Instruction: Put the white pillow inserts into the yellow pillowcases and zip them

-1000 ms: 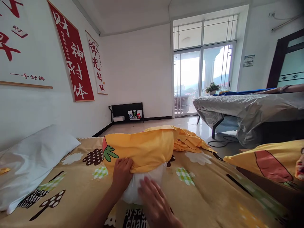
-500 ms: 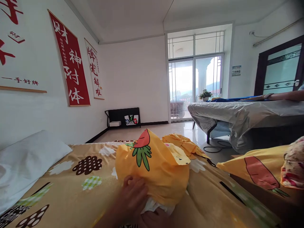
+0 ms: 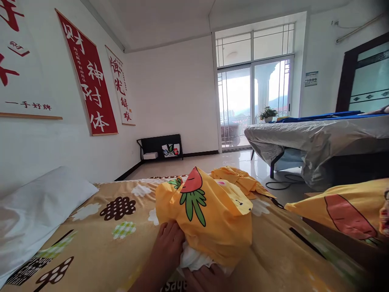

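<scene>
A yellow pillowcase (image 3: 219, 235) with a carrot print stands bulging on the patterned bedspread (image 3: 142, 251). From its near, open end pokes a white pillow insert (image 3: 194, 256), mostly hidden inside the cloth. My left hand (image 3: 170, 241) is closed on the left edge of the pillowcase's opening. Low in the picture, my right hand (image 3: 208, 278) has its fingers curled against the white insert at the opening; the fingertips are partly hidden. Behind the pillowcase lies a crumpled yellow cloth (image 3: 240, 180).
A white pillow (image 3: 45, 215) lies at the left. On the right, more yellow carrot-print fabric (image 3: 340, 211) rests by a partly visible patterned item (image 3: 385, 215). A plastic-covered table (image 3: 304, 134) stands beyond, with a person's arm (image 3: 383, 110) at its edge and a cable (image 3: 282, 184) beneath.
My view has shifted slightly right. My left hand has closed at the pillowcase's edge, and more of the white insert shows. The co-worker's arm is now mostly out of view.
</scene>
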A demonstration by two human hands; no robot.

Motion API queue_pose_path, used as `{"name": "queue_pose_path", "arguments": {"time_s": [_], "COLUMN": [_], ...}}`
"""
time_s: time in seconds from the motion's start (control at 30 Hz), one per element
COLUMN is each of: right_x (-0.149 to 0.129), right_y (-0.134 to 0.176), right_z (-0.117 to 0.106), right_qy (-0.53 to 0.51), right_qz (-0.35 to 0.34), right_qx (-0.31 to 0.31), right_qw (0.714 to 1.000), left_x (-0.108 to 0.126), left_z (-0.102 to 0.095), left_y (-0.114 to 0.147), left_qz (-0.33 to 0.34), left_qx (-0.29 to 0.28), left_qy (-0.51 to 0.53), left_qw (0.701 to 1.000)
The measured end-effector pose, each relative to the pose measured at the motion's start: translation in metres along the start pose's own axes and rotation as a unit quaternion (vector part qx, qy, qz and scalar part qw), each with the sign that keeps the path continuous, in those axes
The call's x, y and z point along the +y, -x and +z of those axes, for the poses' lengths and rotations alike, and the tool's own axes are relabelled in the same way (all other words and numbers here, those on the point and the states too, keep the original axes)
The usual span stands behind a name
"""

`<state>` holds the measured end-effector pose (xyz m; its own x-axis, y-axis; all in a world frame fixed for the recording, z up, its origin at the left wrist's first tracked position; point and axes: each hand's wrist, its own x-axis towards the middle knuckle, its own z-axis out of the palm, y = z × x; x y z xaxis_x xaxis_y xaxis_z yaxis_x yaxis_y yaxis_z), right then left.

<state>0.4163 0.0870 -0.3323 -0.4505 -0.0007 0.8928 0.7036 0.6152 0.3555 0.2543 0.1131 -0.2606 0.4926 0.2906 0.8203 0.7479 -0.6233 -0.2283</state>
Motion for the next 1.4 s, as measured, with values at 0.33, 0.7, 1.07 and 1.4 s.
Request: {"name": "queue_pose_path", "arguments": {"time_s": [0.33, 0.7, 1.07, 1.4], "right_x": [0.004, 0.048, 0.114, 0.021], "right_y": [-0.002, -0.079, -0.120, -0.016], "right_z": [-0.014, -0.009, 0.011, 0.001], "right_qy": [-0.018, 0.109, 0.076, 0.102], "right_qz": [0.055, 0.238, 0.270, 0.107], "right_qx": [-0.097, -0.133, -0.248, -0.027], "right_qw": [0.994, 0.956, 0.927, 0.989], "left_x": [-0.002, 0.006, 0.001, -0.012], "left_z": [0.020, -0.006, 0.002, 0.008], "left_y": [-0.028, -0.098, -0.123, -0.130], "left_qz": [-0.031, -0.006, 0.003, -0.062], "left_qx": [0.048, 0.238, 0.136, 0.181], "left_qy": [-0.110, -0.093, -0.175, -0.145], "left_qw": [0.992, 0.967, 0.975, 0.971]}}
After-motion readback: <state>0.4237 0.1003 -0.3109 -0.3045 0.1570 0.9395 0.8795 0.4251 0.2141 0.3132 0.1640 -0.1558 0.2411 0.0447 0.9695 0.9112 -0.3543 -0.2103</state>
